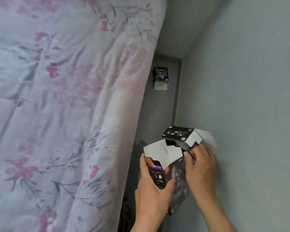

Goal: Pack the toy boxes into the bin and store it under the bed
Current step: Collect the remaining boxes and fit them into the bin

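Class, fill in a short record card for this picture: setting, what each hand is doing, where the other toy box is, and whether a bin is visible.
setting: narrow floor gap between a bed with a floral quilt and a grey wall
left hand: grips a dark toy box with open white flaps
right hand: holds a black toy box, its end flap open
other toy box: on the floor farther along the gap
bin: not in view
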### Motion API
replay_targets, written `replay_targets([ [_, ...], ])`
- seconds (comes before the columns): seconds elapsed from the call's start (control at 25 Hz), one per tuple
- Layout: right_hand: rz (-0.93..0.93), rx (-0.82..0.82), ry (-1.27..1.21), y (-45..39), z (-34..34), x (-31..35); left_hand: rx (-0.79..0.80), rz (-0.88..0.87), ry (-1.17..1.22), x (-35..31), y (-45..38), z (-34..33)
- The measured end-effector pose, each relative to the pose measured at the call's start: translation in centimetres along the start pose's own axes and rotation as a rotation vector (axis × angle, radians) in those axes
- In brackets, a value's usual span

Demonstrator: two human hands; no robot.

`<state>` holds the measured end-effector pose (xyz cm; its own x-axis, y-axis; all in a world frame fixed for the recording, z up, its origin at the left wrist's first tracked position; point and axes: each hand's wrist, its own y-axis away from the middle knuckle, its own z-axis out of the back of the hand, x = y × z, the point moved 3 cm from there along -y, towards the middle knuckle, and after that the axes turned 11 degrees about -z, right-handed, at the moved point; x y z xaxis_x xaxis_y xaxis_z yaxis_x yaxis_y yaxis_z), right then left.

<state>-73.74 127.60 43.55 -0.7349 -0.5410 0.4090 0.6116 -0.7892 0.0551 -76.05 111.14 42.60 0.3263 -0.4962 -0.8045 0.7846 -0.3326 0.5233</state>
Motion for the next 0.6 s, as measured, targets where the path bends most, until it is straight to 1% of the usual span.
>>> replay_targets([
  [0.16, 0.023, 0.006, -0.032, -3.1, 9.8, 6.3, 0.139, -0.254, -0.144, -10.3, 0.0, 6.0],
  [0.28, 0.047, 0.075, 0.016, -6.1, 13.1, 9.2, 0.281, -0.384, -0.286, -15.7, -1.9, 8.2],
  [0.4, 0.05, 0.279, 0.043, -11.0, 13.3, 10.0, 0.392, -0.586, -0.486, -19.3, -4.8, 8.1],
  [0.52, 0.043, 0.548, 0.025, -16.7, 13.0, 10.0, 0.455, -0.691, -0.644, -21.4, -8.5, 7.2],
  [0.56, 0.049, 0.587, 0.002, -18.7, 12.9, 10.0, 0.475, -0.727, -0.7, -22.0, -10.1, 6.4],
  [0.6, 0.054, 0.592, -0.022, -20.4, 12.6, 9.8, 0.507, -0.765, -0.761, -22.7, -11.5, 5.4],
])
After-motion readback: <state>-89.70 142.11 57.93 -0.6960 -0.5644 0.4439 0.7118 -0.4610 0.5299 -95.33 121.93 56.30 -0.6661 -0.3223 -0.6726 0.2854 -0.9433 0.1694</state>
